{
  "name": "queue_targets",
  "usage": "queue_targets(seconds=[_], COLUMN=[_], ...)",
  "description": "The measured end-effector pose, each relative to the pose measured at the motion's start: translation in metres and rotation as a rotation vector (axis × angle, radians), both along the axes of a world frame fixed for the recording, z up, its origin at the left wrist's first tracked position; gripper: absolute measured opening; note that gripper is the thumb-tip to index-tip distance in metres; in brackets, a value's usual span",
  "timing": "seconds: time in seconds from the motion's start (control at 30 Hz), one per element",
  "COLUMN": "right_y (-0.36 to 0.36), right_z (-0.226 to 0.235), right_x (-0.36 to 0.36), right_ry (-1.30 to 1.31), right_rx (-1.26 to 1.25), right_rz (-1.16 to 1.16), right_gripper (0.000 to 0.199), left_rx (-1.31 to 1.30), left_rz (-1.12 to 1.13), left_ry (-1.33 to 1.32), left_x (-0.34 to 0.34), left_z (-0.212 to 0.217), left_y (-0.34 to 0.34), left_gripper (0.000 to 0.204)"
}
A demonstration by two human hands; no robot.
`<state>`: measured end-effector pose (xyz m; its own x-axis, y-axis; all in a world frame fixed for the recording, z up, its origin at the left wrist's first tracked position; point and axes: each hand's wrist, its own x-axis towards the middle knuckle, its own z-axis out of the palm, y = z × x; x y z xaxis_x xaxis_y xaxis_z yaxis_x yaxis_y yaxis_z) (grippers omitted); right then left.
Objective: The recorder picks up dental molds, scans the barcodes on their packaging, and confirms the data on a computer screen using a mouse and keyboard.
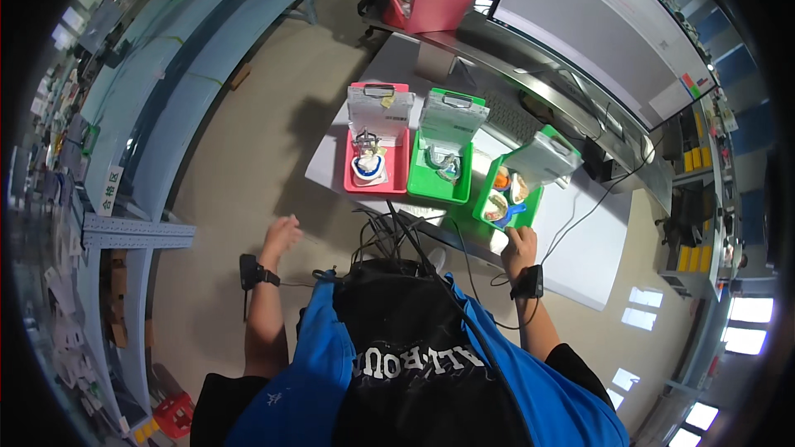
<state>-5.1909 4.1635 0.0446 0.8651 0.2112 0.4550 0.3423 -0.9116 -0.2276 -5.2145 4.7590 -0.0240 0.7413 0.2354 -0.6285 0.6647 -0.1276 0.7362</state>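
Three plastic bins stand in a row on a white tabletop: a red bin (349, 167), a green bin (416, 185) in the middle and a second green bin (534, 209) turned askew at the right. My right hand (519, 250) has its fingers curled at the near rim of that right bin. Inside it lie plaster dental models (496, 206), an orange piece (502, 178) and a blue piece (513, 213). A white-and-blue dental model (368, 167) and a metal articulator (365, 142) sit in the red bin. Clear-looking pieces (447, 165) lie in the middle bin. My left hand (283, 234) hangs off the table, holding nothing, fingers loosely bent and apart.
Clipped paper sheets (451, 120) in plastic sleeves lean up from the bins. Behind are a keyboard (508, 122), a large monitor (604, 33) and another red bin (435, 7) near a person. Black cables (397, 236) hang before me. Blue shelving (141, 233) stands left.
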Motion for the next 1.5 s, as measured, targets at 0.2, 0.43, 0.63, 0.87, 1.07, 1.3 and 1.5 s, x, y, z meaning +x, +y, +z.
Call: queue_targets(seconds=[0.2,0.43,0.63,0.87,1.07,1.3,1.5], right_y=[0.06,0.105,0.097,0.031,-0.17,-0.429,-0.459], right_z=[0.034,0.009,-0.02,0.032,0.107,0.098,0.089], right_x=[0.042,0.085,0.089,0.095,0.15,0.239,0.287], right_ry=[-0.068,-0.009,0.079,0.293,-0.461,-0.524,-0.229], right_rx=[0.109,0.033,-0.028,0.183,0.351,0.232,0.216], right_rz=[0.173,0.275,0.278,0.566,-0.057,-0.662,-0.517], right_gripper=[0.032,0.027,0.024,0.031,0.035,0.058,0.066], left_rx=[-1.28,-0.428,-0.099,0.109,0.233,0.662,0.796], left_rz=[0.325,0.33,0.041,-0.159,0.061,-0.275,-0.52], left_ry=[-0.062,0.316,0.227,-0.004,0.289,0.193,0.207], left_x=[-0.18,-0.227,-0.182,-0.135,-0.167,-0.201,-0.189], left_z=[-0.162,-0.174,-0.108,-0.111,-0.133,-0.115,-0.104], left_y=[0.085,0.011,-0.018,-0.068,-0.124,-0.171,-0.188], left_gripper=[0.028,0.025,0.021,0.02,0.046,0.044,0.043])
